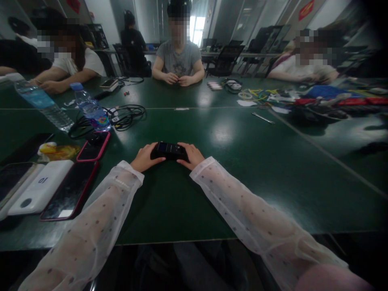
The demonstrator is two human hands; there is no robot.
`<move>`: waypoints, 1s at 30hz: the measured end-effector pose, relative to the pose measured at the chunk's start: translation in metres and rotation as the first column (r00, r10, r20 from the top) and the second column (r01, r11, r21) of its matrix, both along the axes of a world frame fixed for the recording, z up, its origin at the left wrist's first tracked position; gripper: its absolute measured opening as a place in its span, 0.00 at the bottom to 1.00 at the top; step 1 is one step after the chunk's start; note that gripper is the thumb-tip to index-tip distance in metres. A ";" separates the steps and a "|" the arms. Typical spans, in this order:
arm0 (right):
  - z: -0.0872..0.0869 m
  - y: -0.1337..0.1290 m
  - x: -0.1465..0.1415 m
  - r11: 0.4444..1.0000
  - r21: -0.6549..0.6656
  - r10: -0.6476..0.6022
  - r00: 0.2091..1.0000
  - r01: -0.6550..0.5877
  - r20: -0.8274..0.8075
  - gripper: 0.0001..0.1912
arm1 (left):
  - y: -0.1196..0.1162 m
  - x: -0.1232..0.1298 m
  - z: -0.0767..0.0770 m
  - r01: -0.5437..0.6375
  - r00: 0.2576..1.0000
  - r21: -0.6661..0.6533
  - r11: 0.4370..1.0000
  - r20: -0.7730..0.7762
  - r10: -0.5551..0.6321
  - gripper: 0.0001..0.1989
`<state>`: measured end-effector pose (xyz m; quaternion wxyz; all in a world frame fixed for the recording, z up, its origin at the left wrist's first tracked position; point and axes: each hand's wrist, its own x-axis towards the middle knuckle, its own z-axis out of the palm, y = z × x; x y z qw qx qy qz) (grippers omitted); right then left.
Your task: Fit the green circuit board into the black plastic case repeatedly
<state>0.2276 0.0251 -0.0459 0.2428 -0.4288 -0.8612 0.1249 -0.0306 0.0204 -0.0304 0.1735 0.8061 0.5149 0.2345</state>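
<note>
A small black device [169, 150] with a dark screen and buttons lies on the green table [157, 210], between my two hands. My left hand [147, 157] grips its left end, thumb along the near edge. Round its right end is my right hand [191, 155], with the thumb on the near side. Both forearms rest in sheer white dotted sleeves. To the left are a pink-edged phone [93, 146], a red-edged phone [70, 190] and a white power bank [41, 188].
Two plastic bottles, one at the far left [42, 101] and one nearer [90, 108], stand by coiled black cables [130, 115]. A wrench [263, 118] and a cable pile [327, 101] lie right. Several people sit around the table, one opposite [178, 60].
</note>
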 end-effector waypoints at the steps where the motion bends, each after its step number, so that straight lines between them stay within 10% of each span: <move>1: 0.000 0.000 0.000 1.000 -0.002 -0.004 1.000 0.004 0.005 0.36 | 0.000 0.000 0.000 0.001 1.000 0.002 1.000 -0.001 -0.001 0.35; 30: 0.011 -0.003 0.002 0.996 0.000 0.091 0.991 -0.092 -0.099 0.32 | -0.005 0.002 0.007 0.045 0.999 -0.004 0.999 0.010 -0.045 0.37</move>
